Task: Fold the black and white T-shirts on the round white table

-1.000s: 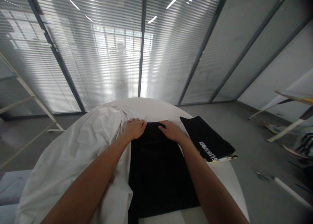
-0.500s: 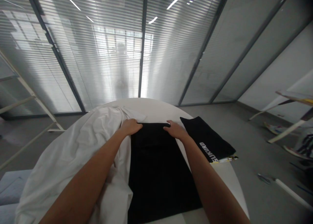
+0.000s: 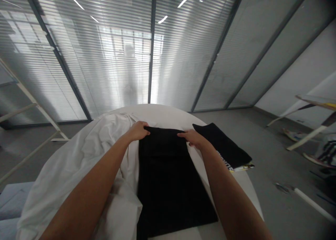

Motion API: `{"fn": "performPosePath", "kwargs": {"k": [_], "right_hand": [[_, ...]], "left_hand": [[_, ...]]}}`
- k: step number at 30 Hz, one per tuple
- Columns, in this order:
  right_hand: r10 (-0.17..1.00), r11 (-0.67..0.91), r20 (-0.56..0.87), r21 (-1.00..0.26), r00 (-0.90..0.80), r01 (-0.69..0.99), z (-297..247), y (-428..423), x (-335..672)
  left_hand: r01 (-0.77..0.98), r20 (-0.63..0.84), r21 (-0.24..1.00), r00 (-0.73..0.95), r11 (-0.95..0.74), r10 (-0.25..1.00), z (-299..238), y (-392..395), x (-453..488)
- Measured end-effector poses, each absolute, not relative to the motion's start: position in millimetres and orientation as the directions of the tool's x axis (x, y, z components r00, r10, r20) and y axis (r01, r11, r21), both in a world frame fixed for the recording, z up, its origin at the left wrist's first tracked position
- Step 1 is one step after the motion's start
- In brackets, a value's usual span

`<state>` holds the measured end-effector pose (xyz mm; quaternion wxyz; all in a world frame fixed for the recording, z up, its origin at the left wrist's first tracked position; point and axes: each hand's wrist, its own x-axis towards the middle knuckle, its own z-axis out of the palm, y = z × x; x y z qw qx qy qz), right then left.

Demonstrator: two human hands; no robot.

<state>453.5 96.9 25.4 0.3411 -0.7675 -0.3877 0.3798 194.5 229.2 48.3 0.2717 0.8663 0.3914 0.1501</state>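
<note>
A long piece of black cloth (image 3: 168, 184) lies flat on the round white table (image 3: 162, 111), stretching from the middle toward me. My left hand (image 3: 139, 131) pinches its far left corner. At the far right corner, my right hand (image 3: 193, 138) grips the same edge, thumb on top. That edge looks slightly lifted between the two hands. Right of my right hand lies a folded black cloth (image 3: 223, 143) with white lettering, partly hidden by my forearm. Crumpled white fabric (image 3: 86, 156) covers the table's left side, touching the black cloth.
Glass panels with blinds (image 3: 126, 68) stand beyond the table. A pale metal frame (image 3: 34, 101) rises at the left. On the right are a wooden-topped table (image 3: 317, 103) and a white pole (image 3: 312, 201) near the floor. Light-blue fabric (image 3: 15, 201) sits at the lower left.
My hands have moved slightly apart, the right one to the right. The far edge of the black cloth is drawn wider and a little higher.
</note>
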Motion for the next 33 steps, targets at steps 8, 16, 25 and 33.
{"fn": "performPosePath", "kwargs": {"k": [8, 16, 25, 33], "right_hand": [[0.871, -0.263, -0.191, -0.959, 0.452, 0.102, 45, 92, 449], [0.906, -0.159, -0.142, -0.987, 0.4, 0.009, 47, 90, 451], [0.916, -0.044, -0.086, -0.992, 0.391, -0.117, 41, 94, 460], [0.978, -0.109, -0.098, -0.993, 0.183, 0.054, 45, 80, 468]], "left_hand": [[0.454, 0.171, 0.794, 0.473, -0.405, 0.865, 45, 232, 201], [0.252, 0.227, 0.892, 0.466, -0.374, 0.855, 43, 230, 203], [0.138, 0.298, 0.893, 0.531, -0.428, 0.793, 48, 230, 198], [0.241, 0.193, 0.732, 0.824, -0.638, 0.533, 76, 223, 178]]}}
